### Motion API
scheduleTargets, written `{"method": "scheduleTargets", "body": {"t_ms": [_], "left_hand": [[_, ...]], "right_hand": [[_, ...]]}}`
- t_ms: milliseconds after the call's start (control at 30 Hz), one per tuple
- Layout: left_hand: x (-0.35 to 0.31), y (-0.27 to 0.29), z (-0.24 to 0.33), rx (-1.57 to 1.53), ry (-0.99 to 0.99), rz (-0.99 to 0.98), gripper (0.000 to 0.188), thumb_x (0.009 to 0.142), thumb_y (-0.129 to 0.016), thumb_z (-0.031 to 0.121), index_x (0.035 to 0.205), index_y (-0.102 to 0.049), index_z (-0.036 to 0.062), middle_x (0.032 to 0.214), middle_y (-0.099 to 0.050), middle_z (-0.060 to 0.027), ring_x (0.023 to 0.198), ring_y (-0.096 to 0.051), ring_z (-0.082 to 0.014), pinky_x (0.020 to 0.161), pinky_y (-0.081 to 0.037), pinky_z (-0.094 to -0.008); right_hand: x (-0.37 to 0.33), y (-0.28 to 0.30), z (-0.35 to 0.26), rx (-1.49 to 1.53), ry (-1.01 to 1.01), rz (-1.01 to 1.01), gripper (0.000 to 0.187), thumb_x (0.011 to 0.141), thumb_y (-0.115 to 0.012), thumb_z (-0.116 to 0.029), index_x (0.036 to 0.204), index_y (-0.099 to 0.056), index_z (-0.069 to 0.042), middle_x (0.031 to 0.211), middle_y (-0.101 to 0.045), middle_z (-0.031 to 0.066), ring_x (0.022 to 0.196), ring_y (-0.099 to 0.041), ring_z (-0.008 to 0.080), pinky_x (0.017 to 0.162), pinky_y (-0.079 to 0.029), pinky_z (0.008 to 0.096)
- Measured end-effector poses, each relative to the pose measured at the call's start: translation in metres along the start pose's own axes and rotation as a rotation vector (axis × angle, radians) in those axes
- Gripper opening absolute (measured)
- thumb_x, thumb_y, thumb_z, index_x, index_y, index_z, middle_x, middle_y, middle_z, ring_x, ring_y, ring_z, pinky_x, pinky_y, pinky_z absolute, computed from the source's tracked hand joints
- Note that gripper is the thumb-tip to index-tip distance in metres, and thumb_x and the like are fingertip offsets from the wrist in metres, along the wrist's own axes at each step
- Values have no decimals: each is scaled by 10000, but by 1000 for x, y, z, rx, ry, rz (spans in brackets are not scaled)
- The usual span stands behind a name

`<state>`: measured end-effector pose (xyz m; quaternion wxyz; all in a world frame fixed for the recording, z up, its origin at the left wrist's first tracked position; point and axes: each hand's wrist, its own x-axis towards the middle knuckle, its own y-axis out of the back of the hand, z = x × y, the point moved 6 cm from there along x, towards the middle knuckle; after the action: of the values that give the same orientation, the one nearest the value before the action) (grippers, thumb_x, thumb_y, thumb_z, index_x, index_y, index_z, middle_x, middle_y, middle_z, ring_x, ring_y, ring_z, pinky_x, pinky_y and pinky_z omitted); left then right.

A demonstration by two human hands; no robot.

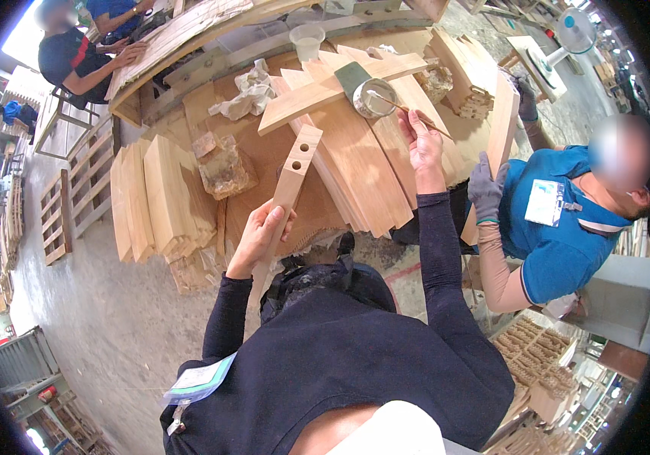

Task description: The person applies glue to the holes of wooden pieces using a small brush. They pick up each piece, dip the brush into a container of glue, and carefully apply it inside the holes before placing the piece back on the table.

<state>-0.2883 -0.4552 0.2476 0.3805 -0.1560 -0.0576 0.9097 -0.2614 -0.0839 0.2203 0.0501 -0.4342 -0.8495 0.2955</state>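
My left hand (pixel 265 231) is wrapped round a pale wooden bar (pixel 291 182) that slants up and away from me. Two dark round holes show near the bar's far end. To the right, my right hand (pixel 423 144) is raised, its fingertips pinching the thin handle of a brush (pixel 397 103). The brush's head leans into a round tin of whitish stuff (pixel 374 100). Beside the tin is a flat grey-green piece (pixel 350 76), resting on a wooden board (pixel 302 106) that lies across several planks (pixel 355 167).
Stacked boards (pixel 162 197) stand at the left, near a crusty yellowish block (pixel 226 167). Behind are a crumpled cloth (pixel 249 91) and a plastic cup (pixel 307 42). At right, a gloved co-worker (pixel 560 220) holds a long board (pixel 502 125). Pallets (pixel 93 174) lean at far left.
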Motion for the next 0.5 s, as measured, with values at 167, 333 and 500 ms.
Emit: {"method": "scheduleTargets", "body": {"t_ms": [167,333,500], "left_hand": [[2,-5,1,54,-18,6,538,925,-500,546,995,-589,21,762,-554,-10,642,-522,-74,566,-434,-221],[6,-5,-1,33,-18,-26,422,948,-522,469,957,-586,52,757,-518,25,662,-500,-51,580,-434,-215],[8,1,-7,37,7,38,399,939,-537,455,934,-582,59,744,-511,36,638,-485,-51,579,-418,-213]], "right_hand": [[-3,4,0,-50,-101,128,149,878,-686,-139,962,-626,-32,947,-695,138,861,-698,210,699,-589,278],[-4,6,-6,-60,20,60,143,885,-680,-157,948,-617,-46,955,-698,114,840,-697,197,704,-585,273],[-22,-4,-26,-34,108,128,150,897,-671,-185,947,-601,-62,954,-701,113,830,-698,187,708,-583,261]]}}
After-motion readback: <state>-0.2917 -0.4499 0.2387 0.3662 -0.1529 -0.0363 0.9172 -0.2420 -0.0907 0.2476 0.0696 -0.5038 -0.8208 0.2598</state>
